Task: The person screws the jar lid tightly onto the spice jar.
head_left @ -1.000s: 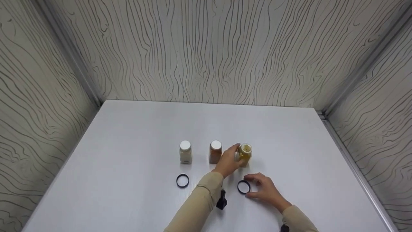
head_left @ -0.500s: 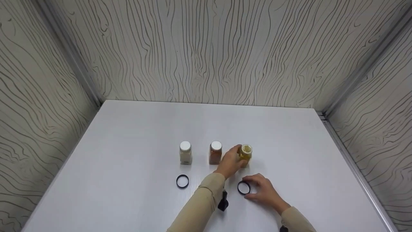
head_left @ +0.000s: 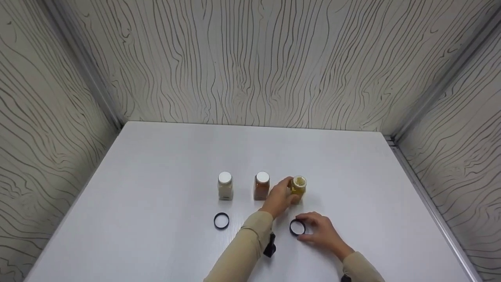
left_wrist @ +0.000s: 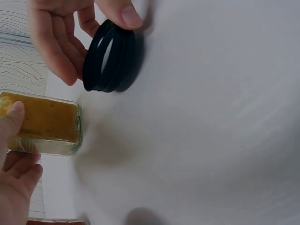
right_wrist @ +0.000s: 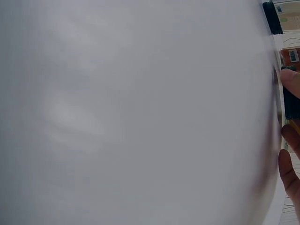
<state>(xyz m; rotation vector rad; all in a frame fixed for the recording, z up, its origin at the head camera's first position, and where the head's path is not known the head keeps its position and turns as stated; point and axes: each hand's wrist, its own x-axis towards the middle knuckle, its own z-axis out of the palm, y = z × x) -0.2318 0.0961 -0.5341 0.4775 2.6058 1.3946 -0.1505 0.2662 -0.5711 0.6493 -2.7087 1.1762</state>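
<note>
My left hand (head_left: 278, 199) grips a glass jar (head_left: 298, 187) of yellow contents, which stands uncapped on the table. In the left wrist view, thumb and fingers lie on either side of this jar (left_wrist: 47, 124). Just in front of it, my right hand (head_left: 323, 232) pinches a black screw lid (head_left: 291, 231) by its rim. The left wrist view has this lid (left_wrist: 105, 61) close to the tabletop, between thumb and fingers. At the right wrist view's edge, only part of the right hand (right_wrist: 291, 180) and the dark lid (right_wrist: 291, 101) show.
An orange-red jar (head_left: 262, 188) with a white top stands left of the held jar. Further left is a pale cream jar (head_left: 225, 188), also white-topped. Another black lid (head_left: 215, 225) lies in front of it on the white table (head_left: 156, 176). Patterned walls (head_left: 250, 62) enclose the table.
Almost nothing moves. The left hand settles very slightly on the yellow jar, and the right hand keeps its pinch on the lid in nearly the same place.
</note>
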